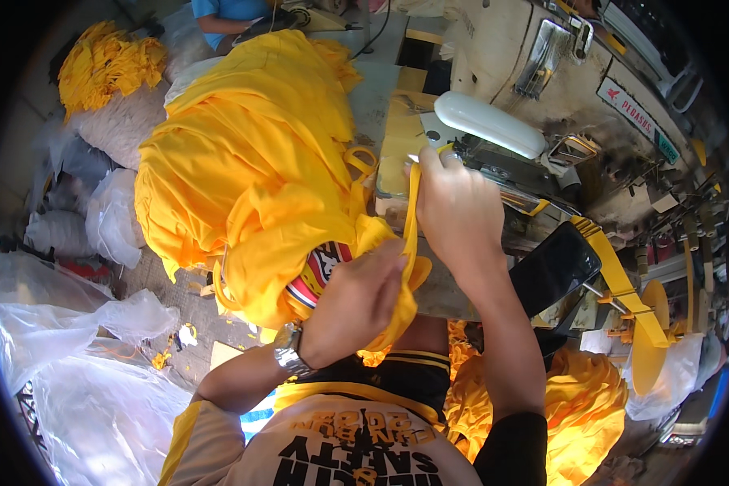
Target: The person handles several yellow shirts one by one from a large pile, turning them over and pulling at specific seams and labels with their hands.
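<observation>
My left hand (pixel 352 300), with a metal watch on its wrist, is closed on a yellow garment (pixel 279 279) in front of me. A red, white and dark print (pixel 326 271) shows on the garment beside that hand. My right hand (pixel 462 202) is closed at the upper end of a narrow yellow fabric edge (pixel 412 206), which stretches down toward my left hand. A small white pointed tip sticks out at the right fingers; what it belongs to is hidden. Just beyond them is the sewing machine (pixel 494 69) with its long white rounded cover (pixel 490 124).
A large heap of yellow garments (pixel 243 138) lies at the left of the machine. Another yellow pile (pixel 113 69) is at the far left, near a person in blue (pixel 231 18). Clear plastic sheets (pixel 105 405) lie lower left. A phone (pixel 555 267) and yellow tape reel (pixel 652 336) stand right.
</observation>
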